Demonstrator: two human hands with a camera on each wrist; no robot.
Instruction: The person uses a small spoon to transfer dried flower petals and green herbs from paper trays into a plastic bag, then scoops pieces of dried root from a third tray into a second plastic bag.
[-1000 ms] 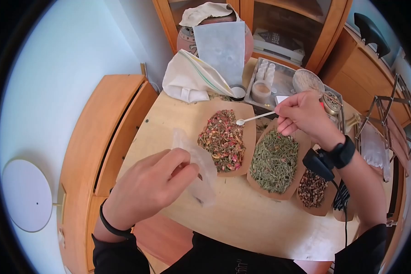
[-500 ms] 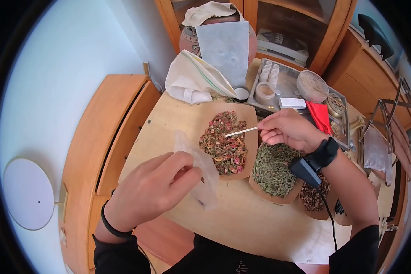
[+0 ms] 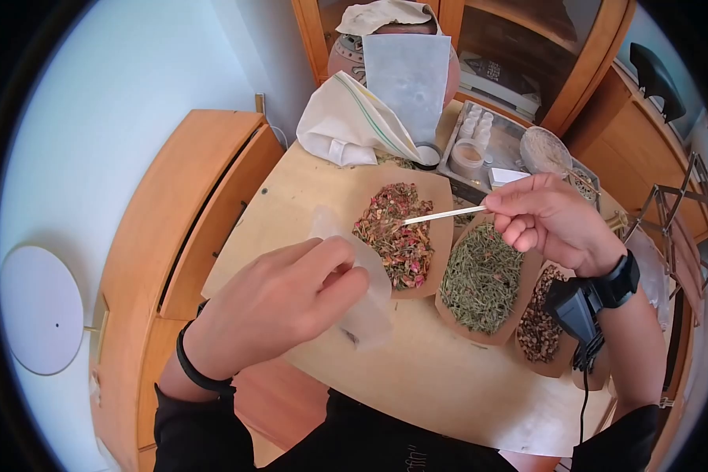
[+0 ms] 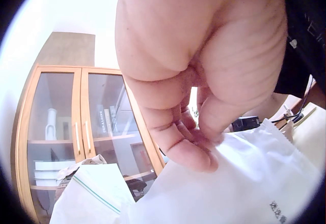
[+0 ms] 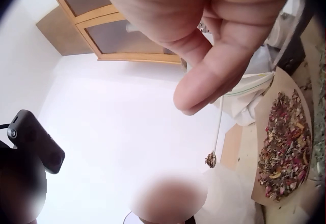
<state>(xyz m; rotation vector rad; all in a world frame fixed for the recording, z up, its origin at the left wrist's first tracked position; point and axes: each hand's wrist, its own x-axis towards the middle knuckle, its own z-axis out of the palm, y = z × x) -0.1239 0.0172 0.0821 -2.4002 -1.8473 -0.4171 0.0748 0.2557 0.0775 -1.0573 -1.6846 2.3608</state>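
My right hand (image 3: pixel 551 216) pinches the handle of a slim white spoon (image 3: pixel 448 213) between thumb and fingers. Its tip overlaps a colourful mix of dried petals and herbs (image 3: pixel 409 256) in the head view; in the right wrist view the spoon's bowl (image 5: pixel 210 159) carries a small clump of that mix. That mix lies on a brown paper tray (image 3: pixel 441 200). With bent fingers, my left hand (image 3: pixel 279 299) pinches the top of a translucent white bag (image 3: pixel 374 291), left of the tray. Dark printed characters show on the bag (image 4: pixel 254 183) in the left wrist view.
Green dried herbs (image 3: pixel 484 287) and brown chopped pieces (image 3: pixel 539 326) fill trays on the right. Behind stand a cream cloth pouch (image 3: pixel 346 122), a black-rimmed lid (image 3: pixel 427 155) and a metal tray (image 3: pixel 451 161) with jars and small bottles. A cable hangs from my right wrist.
My right hand has brought the spoon from the flower mix's right edge in over the mix, then raised the hand a little. My left hand keeps its grip on the bag; the head view has shifted.
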